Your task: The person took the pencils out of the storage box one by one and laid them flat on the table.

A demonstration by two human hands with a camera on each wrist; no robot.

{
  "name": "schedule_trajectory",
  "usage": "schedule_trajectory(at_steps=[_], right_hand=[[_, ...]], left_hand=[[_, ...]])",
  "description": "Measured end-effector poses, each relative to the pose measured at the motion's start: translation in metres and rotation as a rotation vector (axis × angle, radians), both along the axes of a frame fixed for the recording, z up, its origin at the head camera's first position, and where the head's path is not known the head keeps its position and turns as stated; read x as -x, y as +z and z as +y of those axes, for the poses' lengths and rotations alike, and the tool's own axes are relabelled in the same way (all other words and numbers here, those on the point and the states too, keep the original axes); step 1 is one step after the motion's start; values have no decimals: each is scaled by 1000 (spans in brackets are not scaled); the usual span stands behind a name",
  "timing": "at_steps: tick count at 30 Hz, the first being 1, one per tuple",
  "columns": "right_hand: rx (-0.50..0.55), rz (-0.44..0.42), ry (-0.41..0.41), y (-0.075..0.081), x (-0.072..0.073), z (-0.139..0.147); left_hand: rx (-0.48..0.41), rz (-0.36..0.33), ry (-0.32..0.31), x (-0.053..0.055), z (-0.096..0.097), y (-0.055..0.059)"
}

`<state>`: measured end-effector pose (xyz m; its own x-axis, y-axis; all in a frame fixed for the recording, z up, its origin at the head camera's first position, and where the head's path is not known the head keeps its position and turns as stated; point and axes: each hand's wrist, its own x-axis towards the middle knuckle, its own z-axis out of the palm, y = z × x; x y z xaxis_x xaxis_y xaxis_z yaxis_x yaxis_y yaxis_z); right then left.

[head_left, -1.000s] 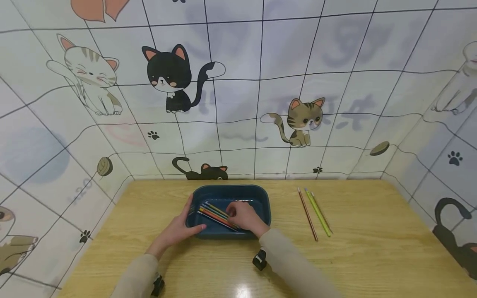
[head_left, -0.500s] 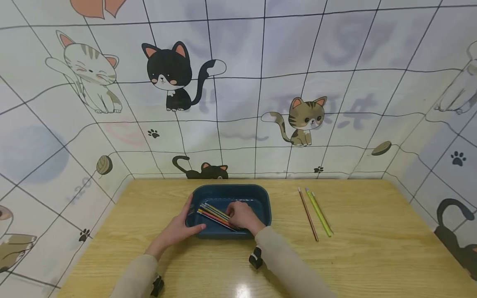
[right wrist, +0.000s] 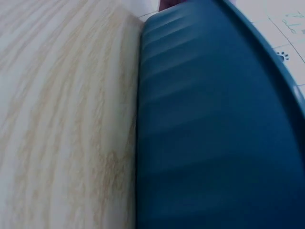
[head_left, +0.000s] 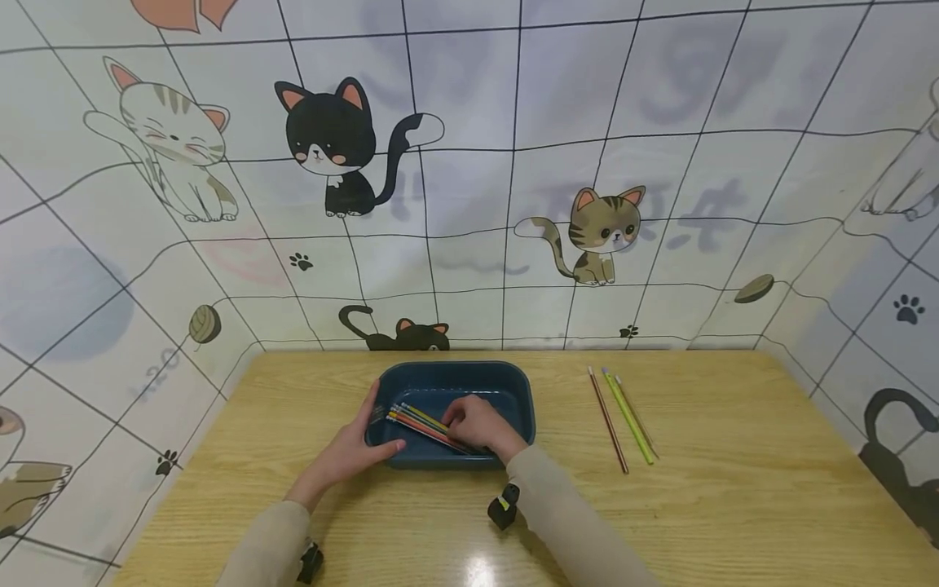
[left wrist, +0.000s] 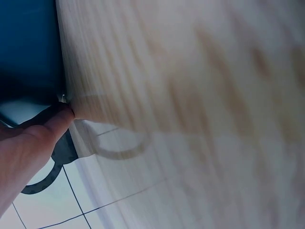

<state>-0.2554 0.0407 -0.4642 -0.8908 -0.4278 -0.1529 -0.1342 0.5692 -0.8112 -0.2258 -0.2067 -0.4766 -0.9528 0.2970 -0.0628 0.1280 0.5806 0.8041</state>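
Note:
A dark blue rectangular tray (head_left: pixel 506 390) stands on the table near its back edge. My left hand (head_left: pixel 350 455) grips its left end, thumb over the front corner and fingers along the side. In the left wrist view that hand (left wrist: pixel 29 145) shows at the tray's wall (left wrist: pixel 28 43). Inside the tray, several coloured pencils (head_left: pixel 420 422) lie slanted in a loose bundle. My right hand (head_left: pixel 480 425) reaches in over the front rim and pinches at their right ends, which its fingers hide. Only the tray's outer wall (right wrist: pixel 205 124) shows in the right wrist view, not the hand.
Right of the tray, a reddish-brown pencil (head_left: pixel 608 420), a lime-green pencil (head_left: pixel 628 416) and a thin brownish pencil (head_left: pixel 640 422) lie on the wooden table (head_left: pixel 734 456). A cat-printed cloth (head_left: pixel 469 204) hangs behind the table and along both sides.
The pencils in the tray have drawn slightly closer together, their upper left ends shifting a little left and toward me. Right fingers stay at the bundle; the left hand keeps its place.

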Motion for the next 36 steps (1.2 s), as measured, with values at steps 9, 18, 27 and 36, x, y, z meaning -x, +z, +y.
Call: schedule_trajectory(at_steps=[9, 18, 27, 36], right_hand=[[127, -85, 16, 2, 0, 4], [202, -55, 32, 5, -2, 13], [296, -27, 32, 23, -10, 27], [362, 43, 50, 37, -23, 62]], left_hand=[[-1, 11, -7, 0, 2, 3], [-5, 1, 5, 0, 3, 0], [-14, -19, 11, 1, 1, 1], [-4, -5, 5, -2, 0, 0]])
